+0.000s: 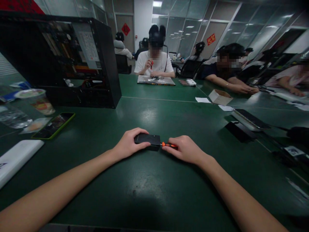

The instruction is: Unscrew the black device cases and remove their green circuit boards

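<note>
A small black rectangular box lies on the green table in front of me. My left hand grips its left end, thumb on the near side and fingers over the far side. In my right hand is a screwdriver with an orange and black handle, held level. Its short visible shaft points left and meets the right end of the box. Where the tip enters or touches is too small to make out.
An open black computer case stands at the back left. Near it are a lidded cup, a green-edged phone and a white object. To the right lie a small cardboard box and dark devices. Several people sit beyond.
</note>
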